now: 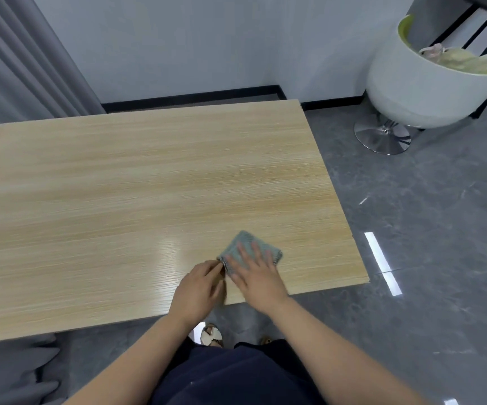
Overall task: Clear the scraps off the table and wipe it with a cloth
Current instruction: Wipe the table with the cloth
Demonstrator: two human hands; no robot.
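A folded grey-green cloth (249, 251) is lying on the wooden surface (137, 185) near its 5 o'clock corner, close to the near edge. The right hand (258, 276) is resting flat on the cloth with fingers straight and spread. The left hand (200, 287) is sitting just at 9 o'clock of it, fingers curled, pinching the cloth's near-left corner. A white chair (429, 86) is standing on the grey floor (429, 258) at 1 o'clock.

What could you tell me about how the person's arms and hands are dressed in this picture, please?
Both forearms are bare to the frame's edge, with no sleeves in view. The left hand and right hand wear no gloves; no rings, watch or bracelet show, though motion blur softens the fingers.
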